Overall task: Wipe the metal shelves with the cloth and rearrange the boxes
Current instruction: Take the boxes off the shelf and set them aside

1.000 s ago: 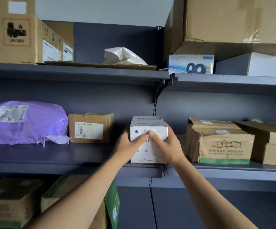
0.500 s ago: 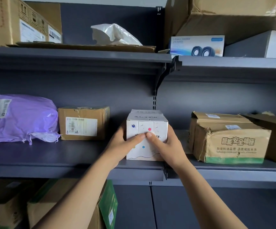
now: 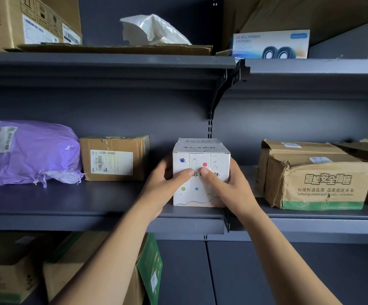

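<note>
A small white box [image 3: 201, 155] with coloured dots stands on the middle grey metal shelf [image 3: 103, 201], near the joint between two shelf sections. My left hand [image 3: 165, 188] grips its left side and my right hand [image 3: 225, 188] grips its right side, both thumbs pressed on the front face. A brown cardboard box [image 3: 114, 158] with a white label sits to the left. A crumpled white cloth [image 3: 152, 29] lies on flat cardboard on the upper shelf [image 3: 112, 61].
A purple mailer bag [image 3: 26, 153] lies at far left. Dented brown cartons [image 3: 315, 175] stand at right. The upper shelf holds a speaker box [image 3: 271, 44] and large cartons [image 3: 24, 20]. More cartons [image 3: 7, 265] sit below.
The view has tilted down and moved closer, so the shelves sit higher in frame. Both hands still hold the white box in the same spot on the shelf.
</note>
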{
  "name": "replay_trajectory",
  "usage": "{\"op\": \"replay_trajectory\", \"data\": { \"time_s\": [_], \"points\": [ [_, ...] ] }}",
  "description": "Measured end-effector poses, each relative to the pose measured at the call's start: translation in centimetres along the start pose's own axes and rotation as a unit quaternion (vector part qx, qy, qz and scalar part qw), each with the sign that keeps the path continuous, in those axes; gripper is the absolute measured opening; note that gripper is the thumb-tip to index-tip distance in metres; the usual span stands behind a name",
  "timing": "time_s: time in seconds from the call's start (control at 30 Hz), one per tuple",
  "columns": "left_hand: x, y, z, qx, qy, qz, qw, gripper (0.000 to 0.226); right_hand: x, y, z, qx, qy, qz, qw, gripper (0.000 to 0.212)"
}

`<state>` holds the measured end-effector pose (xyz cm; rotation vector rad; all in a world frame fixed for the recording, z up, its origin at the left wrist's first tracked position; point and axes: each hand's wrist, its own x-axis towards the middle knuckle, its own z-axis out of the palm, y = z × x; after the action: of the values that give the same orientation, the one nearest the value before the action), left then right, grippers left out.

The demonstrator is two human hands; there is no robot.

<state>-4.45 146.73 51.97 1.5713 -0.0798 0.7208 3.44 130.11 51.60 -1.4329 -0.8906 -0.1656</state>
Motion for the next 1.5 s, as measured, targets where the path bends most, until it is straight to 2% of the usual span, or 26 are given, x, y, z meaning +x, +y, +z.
{"op": "replay_trajectory", "data": {
  "time_s": [0.27,0.3,0.4,0.43,0.5,0.67,0.8,0.93,1.1,1.2,1.5],
  "points": [
    [0.0,-0.1,0.0,-0.012,0.037,0.017,0.999,0.041,-0.4,-0.6,-0.1,0.003,0.027,0.005,1.0,0.029],
    [0.0,-0.1,0.1,-0.012,0.043,0.019,0.999,0.04,-0.4,-0.4,-0.1,-0.002,0.03,0.003,1.0,0.033],
    [-0.1,-0.1,0.2,0.006,0.067,0.039,0.997,0.036,-0.2,0.3,-0.3,-0.023,0.058,0.009,0.998,0.085],
    [-0.2,-0.1,0.2,0.012,0.075,0.046,0.996,0.035,-0.2,0.5,-0.3,-0.028,0.067,0.013,0.997,0.096],
    [-0.3,-0.1,0.2,0.018,0.088,0.056,0.994,0.036,-0.3,0.6,-0.3,-0.033,0.086,0.012,0.996,0.101],
    [-1.2,0.0,0.0,0.045,0.115,0.078,0.989,0.054,-2.0,-0.1,0.4,-0.003,0.157,-0.01,0.988,0.086],
    [-2.8,0.0,-0.7,0.039,0.137,0.083,0.986,0.047,-4.7,-0.5,0.6,-0.006,0.178,-0.012,0.984,0.081],
    [-5.0,-0.1,-1.9,0.043,0.107,0.083,0.99,0.047,-7.8,-1.3,1.1,-0.022,0.2,-0.01,0.979,0.083],
    [-8.9,0.1,-4.0,0.03,0.058,0.088,0.994,0.041,-11.2,-3.4,4.0,-0.052,0.214,-0.045,0.974,0.065],
    [-11.4,0.1,-6.8,0.018,0.055,0.082,0.995,0.038,-12.8,-4.8,6.6,-0.054,0.204,-0.051,0.976,0.056],
    [-18.7,-0.2,-17.1,0.054,0.061,0.058,0.995,0.032,-19.2,-5.8,20.3,-0.063,0.103,0.005,0.993,0.064]
  ]
}}
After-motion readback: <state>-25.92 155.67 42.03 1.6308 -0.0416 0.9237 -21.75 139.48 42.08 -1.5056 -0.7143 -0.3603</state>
